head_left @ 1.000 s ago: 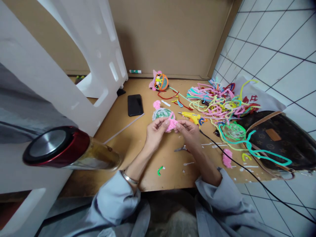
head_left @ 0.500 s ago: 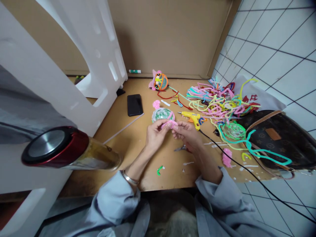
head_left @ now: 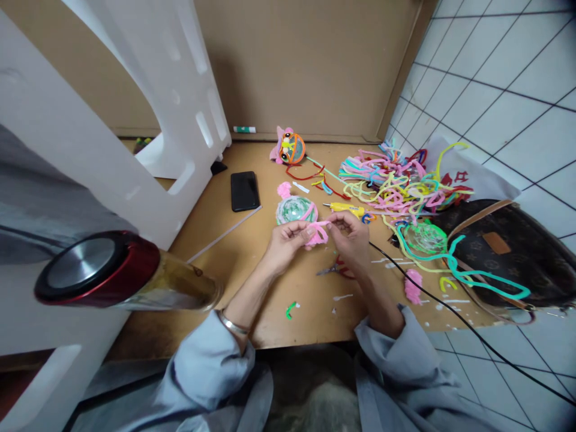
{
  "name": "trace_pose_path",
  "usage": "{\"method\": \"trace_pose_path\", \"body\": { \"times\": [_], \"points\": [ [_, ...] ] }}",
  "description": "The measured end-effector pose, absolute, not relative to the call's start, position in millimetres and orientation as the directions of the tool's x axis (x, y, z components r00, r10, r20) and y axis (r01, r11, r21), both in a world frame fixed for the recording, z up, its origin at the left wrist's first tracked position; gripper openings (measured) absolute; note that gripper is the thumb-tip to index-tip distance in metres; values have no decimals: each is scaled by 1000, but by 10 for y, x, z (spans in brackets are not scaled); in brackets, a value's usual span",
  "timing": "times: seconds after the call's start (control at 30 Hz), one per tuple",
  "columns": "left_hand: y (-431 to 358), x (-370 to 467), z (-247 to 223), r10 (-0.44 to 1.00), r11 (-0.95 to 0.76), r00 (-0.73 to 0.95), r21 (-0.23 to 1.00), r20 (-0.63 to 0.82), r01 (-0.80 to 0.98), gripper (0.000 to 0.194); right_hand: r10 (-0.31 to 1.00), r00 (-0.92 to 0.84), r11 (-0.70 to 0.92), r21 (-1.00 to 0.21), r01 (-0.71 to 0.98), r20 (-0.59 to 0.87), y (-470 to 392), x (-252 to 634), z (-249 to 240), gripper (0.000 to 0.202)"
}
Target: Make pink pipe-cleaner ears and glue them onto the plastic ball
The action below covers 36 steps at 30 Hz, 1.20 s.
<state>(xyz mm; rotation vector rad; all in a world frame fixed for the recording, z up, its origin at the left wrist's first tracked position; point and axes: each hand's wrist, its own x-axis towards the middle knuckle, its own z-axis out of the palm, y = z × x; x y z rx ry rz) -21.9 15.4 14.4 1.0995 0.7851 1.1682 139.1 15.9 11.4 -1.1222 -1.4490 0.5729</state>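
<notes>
A looped pink pipe cleaner [head_left: 318,233] is pinched between my two hands above the table. My left hand [head_left: 288,243] closes on its left side with thumb and fingers. At its upper right, my right hand [head_left: 348,234] grips an end of it. Just behind the hands lies a round ornament wound in green and white [head_left: 294,209], with a pink strip across it. The yellow glue gun [head_left: 344,209] rests beyond my right hand, which hides its handle. Scissors [head_left: 330,269] with red handles lie beneath my right wrist, partly covered.
A tangle of coloured pipe cleaners [head_left: 396,180] lies back right, near a brown handbag [head_left: 513,252]. A black cable [head_left: 423,288] crosses the right side. A red-lidded bottle [head_left: 130,270] stands left, a phone [head_left: 245,191] behind it. A decorated ball [head_left: 292,148] sits at the back.
My right hand has moved slightly right and up, drawing out the pink pipe cleaner's end. The pink loops now show between the hands, and more of the scissors' red handles is uncovered.
</notes>
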Motion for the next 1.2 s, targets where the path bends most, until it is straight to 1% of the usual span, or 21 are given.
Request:
{"method": "trace_pose_path", "body": {
  "times": [0.1, 0.2, 0.33, 0.47, 0.7, 0.97, 1.1, 1.2],
  "points": [
    [139, -223, 161, 953, 56, 301, 953, 38, -297, 47, 823, 91, 481, -773, 414, 561, 145, 1392, 112, 5],
    [128, -225, 179, 934, 78, 355, 955, 30, -286, 46, 793, 89, 497, -724, 479, 603, 132, 1390, 105, 8],
    [114, -219, 202, 904, 85, 424, 955, 45, -284, 44, 762, 127, 495, -698, 518, 635, 130, 1383, 92, 11],
    [108, -213, 201, 897, 68, 437, 956, 67, -285, 45, 734, 101, 536, -663, 522, 672, 136, 1377, 74, 14],
    [130, -198, 139, 931, -18, 339, 945, 135, -327, 46, 760, 60, 537, -678, 502, 647, 127, 1352, 44, 13],
    [163, -185, 49, 969, -96, 175, 917, 175, -387, 47, 721, -67, 636, -620, 460, 690, 116, 1300, 19, 17],
    [170, -174, 48, 974, -143, 98, 891, 203, -431, 45, 725, -103, 654, -635, 411, 681, 99, 1273, 29, 15],
    [181, -165, 52, 979, -152, 55, 888, 194, -434, 45, 743, -119, 644, -655, 396, 658, 83, 1261, 45, 11]
  ]
}}
